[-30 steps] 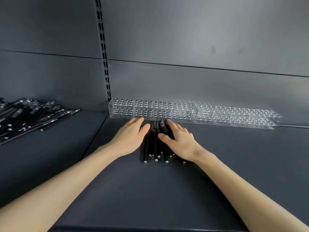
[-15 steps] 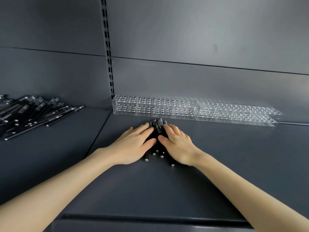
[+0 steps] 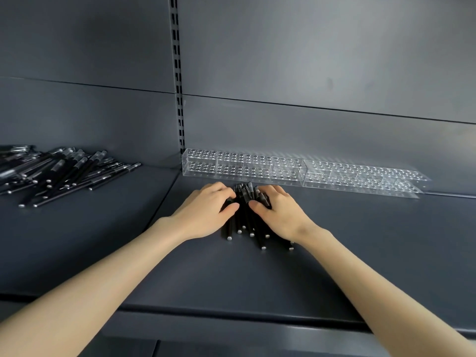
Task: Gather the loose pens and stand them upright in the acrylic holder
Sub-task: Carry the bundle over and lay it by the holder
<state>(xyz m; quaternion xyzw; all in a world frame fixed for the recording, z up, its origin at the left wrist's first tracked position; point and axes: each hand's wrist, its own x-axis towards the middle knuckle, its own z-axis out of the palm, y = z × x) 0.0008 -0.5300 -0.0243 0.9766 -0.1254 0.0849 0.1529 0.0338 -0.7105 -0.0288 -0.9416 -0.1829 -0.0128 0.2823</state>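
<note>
Showed black pens [image 3: 244, 217] bunched flat just in front of the holder [image 3: 283, 168], long axes running straight toward it, silver-tipped ends fanned out on the side away from it. Pressed together from both sides by the left hand [image 3: 203, 215] and right hand [image 3: 280, 215], fingers curled over the bunch, thumbs nearly meeting on top. Judged as gathering only, early on: stood no pen upright yet, filled no hole of the holder. Left a second, larger pile [image 3: 59, 173] lying well to the left of the holder.
</note>
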